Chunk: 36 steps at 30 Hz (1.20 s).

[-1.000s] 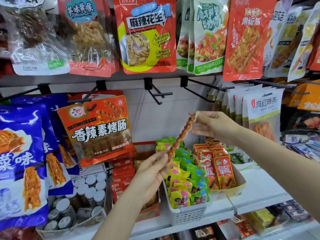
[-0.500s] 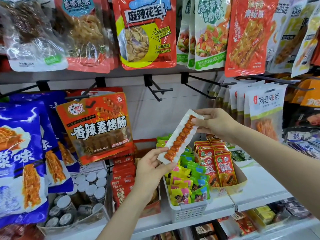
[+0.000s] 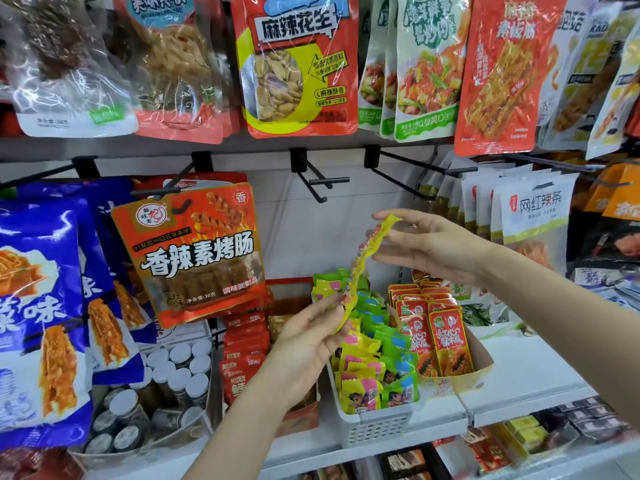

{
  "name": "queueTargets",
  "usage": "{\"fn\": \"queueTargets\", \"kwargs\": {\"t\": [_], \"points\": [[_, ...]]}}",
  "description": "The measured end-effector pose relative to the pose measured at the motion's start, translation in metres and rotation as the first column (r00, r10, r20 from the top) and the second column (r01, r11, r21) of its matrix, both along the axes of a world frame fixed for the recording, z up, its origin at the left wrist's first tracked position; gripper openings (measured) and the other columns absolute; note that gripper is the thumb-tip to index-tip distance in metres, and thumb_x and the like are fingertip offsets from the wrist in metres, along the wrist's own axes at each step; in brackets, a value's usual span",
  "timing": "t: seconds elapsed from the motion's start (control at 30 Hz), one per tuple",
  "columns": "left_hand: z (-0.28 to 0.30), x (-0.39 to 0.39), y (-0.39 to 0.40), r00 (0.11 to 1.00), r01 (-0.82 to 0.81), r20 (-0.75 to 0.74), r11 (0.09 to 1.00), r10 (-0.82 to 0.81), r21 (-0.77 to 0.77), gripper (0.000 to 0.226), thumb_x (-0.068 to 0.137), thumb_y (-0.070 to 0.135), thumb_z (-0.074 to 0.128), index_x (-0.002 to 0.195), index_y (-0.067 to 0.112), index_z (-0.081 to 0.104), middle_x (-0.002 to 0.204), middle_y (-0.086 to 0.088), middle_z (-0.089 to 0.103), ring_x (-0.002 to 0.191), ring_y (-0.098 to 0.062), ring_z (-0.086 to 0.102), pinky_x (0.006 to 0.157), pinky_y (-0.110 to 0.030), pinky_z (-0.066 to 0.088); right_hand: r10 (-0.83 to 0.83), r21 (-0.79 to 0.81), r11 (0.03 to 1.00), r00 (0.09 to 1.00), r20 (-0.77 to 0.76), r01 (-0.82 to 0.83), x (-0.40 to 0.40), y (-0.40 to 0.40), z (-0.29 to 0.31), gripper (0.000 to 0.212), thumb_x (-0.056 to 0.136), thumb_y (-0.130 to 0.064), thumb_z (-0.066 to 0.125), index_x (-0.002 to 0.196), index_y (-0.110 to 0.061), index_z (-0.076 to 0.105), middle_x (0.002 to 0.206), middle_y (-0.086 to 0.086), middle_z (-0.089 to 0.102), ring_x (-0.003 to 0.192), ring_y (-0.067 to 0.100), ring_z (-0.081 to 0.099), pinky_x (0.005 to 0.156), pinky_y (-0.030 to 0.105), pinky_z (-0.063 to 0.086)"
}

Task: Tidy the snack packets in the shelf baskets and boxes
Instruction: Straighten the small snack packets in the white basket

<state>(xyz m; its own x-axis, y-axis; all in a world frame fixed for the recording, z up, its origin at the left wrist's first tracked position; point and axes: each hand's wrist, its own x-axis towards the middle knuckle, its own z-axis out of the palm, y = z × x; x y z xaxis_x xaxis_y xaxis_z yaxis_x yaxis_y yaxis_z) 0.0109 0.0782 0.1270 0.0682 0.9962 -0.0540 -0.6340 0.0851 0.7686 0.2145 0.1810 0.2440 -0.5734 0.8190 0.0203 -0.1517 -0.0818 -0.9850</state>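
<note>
I hold a long thin snack packet [image 3: 367,258] slanted in the air above the shelf, its yellow edge turned toward me. My left hand [image 3: 313,339] pinches its lower end and my right hand [image 3: 427,244] pinches its upper end between thumb and fingers. Just below stands a white slotted basket [image 3: 375,427] filled with several small yellow, green and pink packets [image 3: 377,362]. To its right a cardboard box [image 3: 479,362] holds upright red packets [image 3: 440,332].
Large snack bags hang on hooks above and left, among them an orange bag [image 3: 197,254] and blue bags [image 3: 41,306]. Two black hooks [image 3: 318,183] behind my hands hang bare. A box of small jars [image 3: 162,386] and stacked red packets [image 3: 244,355] sit left of the basket.
The long packet has turned between my hands: it showed its white face with the orange-red strip, now its yellow edge faces me. Both hands kept hold of its ends.
</note>
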Motion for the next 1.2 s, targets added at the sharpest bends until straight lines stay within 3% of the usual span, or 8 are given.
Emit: {"fn": "queueTargets", "kwargs": {"t": [0.1, 0.23, 0.4, 0.5, 0.6, 0.73, 0.9, 1.2], "points": [[-0.005, -0.001, 0.002, 0.936, -0.184, -0.287, 0.979, 0.203, 0.090, 0.041, 0.080, 0.007, 0.073, 0.120, 0.015, 0.065, 0.113, -0.002, 0.073, 0.102, -0.017, 0.070, 0.083, -0.025, 0.056, -0.002, -0.060, 0.998, 0.995, 0.100, 0.008, 0.002, 0.002, 0.003, 0.032, 0.100, -0.006, 0.046, 0.129, -0.011, 0.059, 0.117, 0.018, 0.069, 0.107, 0.033, 0.068, 0.078, 0.033, 0.059], [-0.010, -0.004, 0.007, 0.826, -0.300, -0.435, 0.933, 0.358, 0.199, 0.036, 0.083, 0.004, 0.075, 0.112, 0.025, 0.067, 0.103, 0.010, 0.075, 0.096, -0.008, 0.071, 0.075, -0.016, 0.054, -0.046, -0.060, 0.996, 0.977, 0.208, 0.060, 0.001, 0.004, 0.007, 0.034, 0.103, -0.024, 0.041, 0.126, -0.018, 0.063, 0.115, 0.017, 0.070, 0.106, 0.033, 0.068, 0.081, 0.039, 0.059], [-0.016, -0.011, 0.029, 0.733, -0.334, -0.517, 0.896, 0.443, 0.294, 0.042, 0.083, 0.004, 0.075, 0.120, 0.018, 0.064, 0.098, 0.010, 0.074, 0.089, -0.006, 0.072, 0.072, -0.017, 0.054, -0.290, 0.408, 0.910, 0.811, 0.509, 0.069, -0.005, 0.009, 0.001, 0.034, 0.093, -0.026, 0.063, 0.127, -0.028, 0.056, 0.080, -0.001, 0.077, 0.075, 0.005, 0.072, 0.059, 0.011, 0.052], [-0.023, -0.020, 0.048, 0.624, -0.354, -0.638, 0.891, 0.451, 0.284, 0.051, 0.084, 0.007, 0.075, 0.130, 0.014, 0.056, 0.112, 0.000, 0.066, 0.092, -0.001, 0.066, 0.075, -0.013, 0.052, -0.508, 0.558, 0.795, 0.762, 0.402, 0.236, -0.005, 0.019, -0.007, 0.020, 0.092, -0.024, 0.066, 0.105, -0.010, 0.072, 0.077, -0.004, 0.074, 0.063, 0.000, 0.068, 0.047, 0.007, 0.045], [-0.035, -0.031, 0.065, 0.410, -0.317, -0.833, 0.914, 0.372, 0.252, 0.059, 0.085, 0.017, 0.075, 0.138, 0.015, 0.049, 0.134, -0.006, 0.050, 0.121, -0.017, 0.053, 0.102, -0.026, 0.045, -0.676, 0.738, 0.613, 0.671, 0.304, 0.283, 0.002, 0.029, -0.016, 0.027, 0.092, -0.030, 0.064, 0.111, -0.012, 0.072, 0.089, 0.002, 0.076, 0.064, -0.003, 0.068, 0.053, 0.012, 0.051], [-0.045, -0.030, 0.080, 0.167, -0.115, -0.946, 0.958, 0.278, 0.262, 0.072, 0.084, 0.050, 0.069, 0.142, 0.015, 0.045, 0.142, -0.002, 0.043, 0.134, -0.018, 0.040, 0.110, -0.027, 0.030, -0.756, 0.843, 0.490, 0.591, 0.283, 0.224, 0.008, 0.039, -0.030, 0.034, 0.092, -0.042, 0.059, 0.107, -0.015, 0.074, 0.079, 0.013, 0.074, 0.069, 0.021, 0.072, 0.066, 0.049, 0.059], [-0.044, -0.015, 0.105, 0.077, 0.077, -0.963, 0.962, 0.257, 0.263, 0.074, 0.085, 0.064, 0.058, 0.143, 0.018, 0.045, 0.147, 0.002, 0.041, 0.137, -0.018, 0.039, 0.113, -0.030, 0.031, -0.811, 0.900, 0.379, 0.545, 0.212, 0.214, 0.001, 0.045, -0.038, 0.023, 0.092, -0.030, 0.065, 0.103, -0.014, 0.076, 0.088, 0.007, 0.077, 0.074, 0.009, 0.069, 0.073, 0.039, 0.058], [-0.060, -0.025, 0.101, 0.000, 0.124, -0.981, 0.974, 0.192, 0.190, 0.067, 0.089, 0.064, 0.052, 0.135, 0.015, 0.055, 0.132, 0.001, 0.050, 0.123, -0.018, 0.049, 0.105, -0.031, 0.039, -0.783, 0.933, 0.348, 0.574, 0.237, 0.089, -0.009, 0.044, -0.043, 0.017, 0.093, -0.026, 0.065, 0.101, -0.017, 0.076, 0.079, 0.011, 0.074, 0.077, 0.028, 0.071, 0.067, 0.027, 0.045]]}}
